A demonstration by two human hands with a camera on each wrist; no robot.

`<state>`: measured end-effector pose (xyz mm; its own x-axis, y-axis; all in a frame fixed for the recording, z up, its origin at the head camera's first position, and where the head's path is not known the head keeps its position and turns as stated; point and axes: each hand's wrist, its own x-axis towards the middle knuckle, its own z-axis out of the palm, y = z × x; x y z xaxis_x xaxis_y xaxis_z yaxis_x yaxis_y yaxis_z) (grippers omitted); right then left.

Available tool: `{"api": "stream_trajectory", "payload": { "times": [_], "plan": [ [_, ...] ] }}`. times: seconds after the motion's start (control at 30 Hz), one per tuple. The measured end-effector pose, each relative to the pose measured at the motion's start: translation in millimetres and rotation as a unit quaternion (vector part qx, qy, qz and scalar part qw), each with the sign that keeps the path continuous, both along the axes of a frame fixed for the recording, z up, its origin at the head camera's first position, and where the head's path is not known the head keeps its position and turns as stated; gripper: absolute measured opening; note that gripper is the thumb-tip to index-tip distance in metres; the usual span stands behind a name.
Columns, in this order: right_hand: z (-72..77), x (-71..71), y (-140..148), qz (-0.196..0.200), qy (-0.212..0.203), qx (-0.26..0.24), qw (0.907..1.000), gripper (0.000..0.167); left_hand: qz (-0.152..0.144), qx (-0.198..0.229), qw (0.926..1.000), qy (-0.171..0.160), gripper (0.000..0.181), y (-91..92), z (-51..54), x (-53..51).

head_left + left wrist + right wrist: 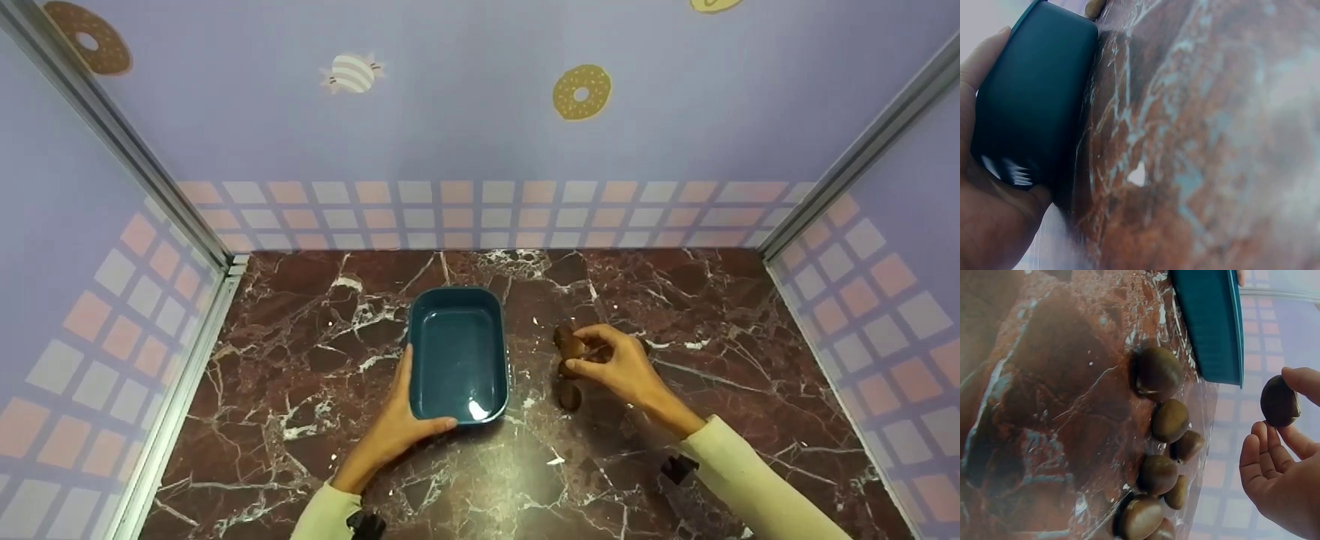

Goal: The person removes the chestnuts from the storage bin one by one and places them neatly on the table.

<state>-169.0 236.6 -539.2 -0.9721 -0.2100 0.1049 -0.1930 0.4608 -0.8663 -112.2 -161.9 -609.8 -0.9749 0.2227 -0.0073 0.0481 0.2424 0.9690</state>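
Observation:
A teal rectangular baking dish [459,360] stands on the marble-patterned surface, its inside bare in the head view. My left hand [401,424] holds its near left corner, fingers along the left wall and thumb at the near rim. Right of the dish, my right hand [626,367] pinches one dark brown chestnut [1279,402] between thumb and fingertips. In the right wrist view this chestnut is held off the surface. Several more chestnuts [1157,473] lie in a loose row beneath that hand, partly hidden by it in the head view.
The dark red, white-veined surface [315,465] is bounded by a purple back wall [465,135] and side walls. A metal rail [180,382] runs along the left edge. Small white flecks [555,460] show on the surface.

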Motion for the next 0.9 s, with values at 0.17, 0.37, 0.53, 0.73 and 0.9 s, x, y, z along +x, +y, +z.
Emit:
{"api": "stream_trajectory", "payload": {
  "times": [0.17, 0.37, 0.53, 0.73, 0.9],
  "plan": [
    [-3.9, 3.9, 7, -0.008, 0.007, 0.021, 0.9997, 0.044, -0.001, -0.004, 1.0, 0.001, 0.149, -0.1, 0.8, 0.5],
    [-13.0, 9.0, 17, -0.024, 0.012, 0.032, 0.9991, 0.042, 0.0, -0.012, 0.9999, 0.001, 0.148, 0.0, 1.9, 1.0],
    [-22.2, 15.4, 25, -0.039, 0.017, 0.043, 0.9982, 0.042, 0.0, -0.009, 1.0, 0.0, 0.148, 0.0, 1.6, 0.9],
    [-36.0, 24.2, 31, -0.05, 0.034, 0.061, 0.9963, 0.042, 0.002, -0.003, 1.0, -0.001, 0.149, -0.1, 0.1, 0.5],
    [-46.1, 31.5, 34, -0.055, 0.04, 0.075, 0.9949, 0.044, 0.003, -0.001, 1.0, -0.005, 0.149, 0.2, -0.4, 1.0]
  ]
}}
